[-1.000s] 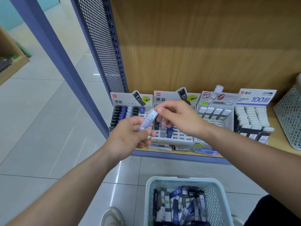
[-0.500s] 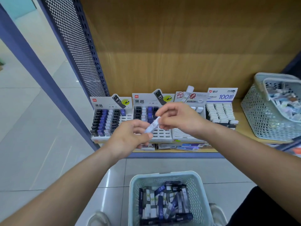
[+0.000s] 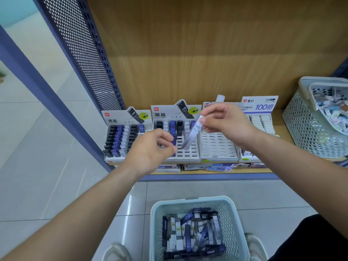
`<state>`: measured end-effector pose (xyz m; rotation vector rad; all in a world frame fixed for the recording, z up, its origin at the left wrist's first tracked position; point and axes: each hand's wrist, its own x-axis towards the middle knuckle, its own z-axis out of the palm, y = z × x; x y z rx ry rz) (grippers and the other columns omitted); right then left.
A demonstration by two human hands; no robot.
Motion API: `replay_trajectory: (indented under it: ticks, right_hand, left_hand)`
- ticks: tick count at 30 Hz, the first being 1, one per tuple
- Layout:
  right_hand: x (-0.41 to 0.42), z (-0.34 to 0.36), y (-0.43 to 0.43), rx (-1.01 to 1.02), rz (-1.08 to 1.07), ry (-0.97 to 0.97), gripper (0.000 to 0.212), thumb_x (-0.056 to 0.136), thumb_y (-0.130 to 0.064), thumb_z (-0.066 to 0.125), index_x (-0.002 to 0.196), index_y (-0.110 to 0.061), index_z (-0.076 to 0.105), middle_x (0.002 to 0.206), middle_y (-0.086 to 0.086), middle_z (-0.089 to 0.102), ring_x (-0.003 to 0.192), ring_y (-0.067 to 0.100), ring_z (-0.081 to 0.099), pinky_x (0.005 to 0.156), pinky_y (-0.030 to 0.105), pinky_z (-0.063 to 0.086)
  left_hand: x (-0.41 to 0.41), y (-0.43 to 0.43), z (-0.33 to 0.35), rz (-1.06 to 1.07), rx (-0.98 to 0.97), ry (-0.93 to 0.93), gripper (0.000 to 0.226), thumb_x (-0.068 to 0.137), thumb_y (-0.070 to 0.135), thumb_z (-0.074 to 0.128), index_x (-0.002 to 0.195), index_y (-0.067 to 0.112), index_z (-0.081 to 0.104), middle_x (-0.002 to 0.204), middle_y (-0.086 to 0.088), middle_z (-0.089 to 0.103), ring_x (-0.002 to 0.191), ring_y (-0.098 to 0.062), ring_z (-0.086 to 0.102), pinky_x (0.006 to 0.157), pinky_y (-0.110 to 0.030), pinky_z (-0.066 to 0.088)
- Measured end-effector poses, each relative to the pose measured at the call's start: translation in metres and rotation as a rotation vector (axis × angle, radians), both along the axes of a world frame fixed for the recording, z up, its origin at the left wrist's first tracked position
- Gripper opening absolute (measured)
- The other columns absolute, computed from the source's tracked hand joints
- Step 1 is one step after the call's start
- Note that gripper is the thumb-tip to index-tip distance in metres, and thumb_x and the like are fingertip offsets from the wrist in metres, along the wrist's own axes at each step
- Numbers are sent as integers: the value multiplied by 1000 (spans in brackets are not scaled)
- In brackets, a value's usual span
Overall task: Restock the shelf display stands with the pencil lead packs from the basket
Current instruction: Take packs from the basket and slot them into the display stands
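A lead pack (image 3: 192, 134) is pinched by its upper end in the right hand (image 3: 226, 125), its lower end slanted toward 7 o'clock over the half-filled stand (image 3: 190, 154) second from the left on the shelf (image 3: 281, 129). The left hand (image 3: 150, 151), just beside that lower end at 8 o'clock, is held loosely curled with nothing seen in it. A basket (image 3: 156, 213) of packs is seen at 6 o'clock, a second basket (image 3: 305, 129) on the shelf at 3 o'clock.

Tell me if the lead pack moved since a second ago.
Yes: the lead pack shifted right across the second stand, left edge to right side.
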<state>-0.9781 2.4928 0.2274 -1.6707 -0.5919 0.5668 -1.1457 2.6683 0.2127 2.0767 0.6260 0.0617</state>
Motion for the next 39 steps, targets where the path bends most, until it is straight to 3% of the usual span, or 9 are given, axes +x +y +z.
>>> replay_trajectory:
  ticks: [2, 6, 12, 17, 22, 25, 29, 34, 39]
  right_hand:
    - [14, -11, -3, -73, -55, -142, 13, 86, -6, 77, 85, -18, 71, 72, 1, 73, 67, 13, 68, 69, 28, 58]
    - [32, -40, -1, -226, -99, -343, 18, 85, -11, 78, 80, -25, 69, 77, -3, 70, 70, 10, 65, 69, 20, 55]
    - [47, -71, 14, -347, -71, -372, 18, 86, -9, 77, 80, -24, 67, 74, -5, 65, 64, 3, 60, 70, 22, 53]
    - [45, -89, 33, -444, 11, -414, 12, 88, -9, 75, 85, -18, 67, 75, -6, 63, 65, 1, 57, 59, 4, 42]
    - [38, -102, 44, -511, 73, -454, 13, 87, -5, 73, 86, -16, 65, 79, -6, 61, 70, 7, 59, 59, 2, 40]
    - [36, -103, 46, -525, 99, -517, 17, 88, -3, 70, 86, -19, 64, 80, -6, 62, 72, 7, 59, 64, 4, 42]
    - [36, -102, 46, -569, 139, -624, 12, 88, -2, 69, 92, -13, 70, 85, -1, 67, 81, 16, 64, 79, 28, 54]
    - [35, -110, 48, -594, 130, -634, 12, 95, -7, 64, 102, -11, 73, 93, 1, 70, 85, 15, 64, 81, 23, 48]
    - [32, -113, 53, -636, 118, -612, 16, 97, -11, 61, 108, -10, 73, 97, 4, 72, 90, 20, 67, 85, 27, 52]
  left_hand:
    - [-2, 10, 0, -20, 122, 39, 18, 87, 35, 77, 100, 33, 66, 93, 17, 72, 86, -4, 67, 67, -22, 54]
    - [-7, 20, -4, -86, 243, 102, 29, 86, 41, 76, 110, 37, 61, 105, 20, 64, 98, -4, 62, 81, -21, 47]
    - [-15, 28, -10, -123, 297, 167, 37, 88, 44, 74, 121, 34, 62, 113, 18, 62, 103, -5, 60, 88, -27, 48]
    - [-17, 35, -14, -130, 310, 183, 38, 87, 45, 74, 122, 35, 62, 113, 19, 62, 103, -6, 60, 92, -30, 50]
    - [-17, 37, -17, -132, 289, 193, 38, 86, 47, 75, 121, 37, 62, 113, 21, 61, 103, -5, 60, 85, -25, 46]
    - [-17, 38, -18, -132, 275, 181, 36, 86, 47, 74, 119, 38, 62, 112, 21, 61, 103, -5, 60, 84, -24, 45]
    - [-18, 38, -19, -135, 270, 173, 34, 87, 46, 74, 118, 38, 62, 113, 20, 61, 105, -7, 60, 85, -24, 45]
    - [-21, 39, -20, -142, 238, 168, 33, 87, 46, 75, 117, 39, 62, 110, 22, 61, 100, -2, 61, 81, -22, 44]
    - [-24, 41, -20, -145, 210, 165, 30, 87, 47, 75, 112, 42, 60, 107, 25, 59, 96, 7, 59, 69, -14, 44]
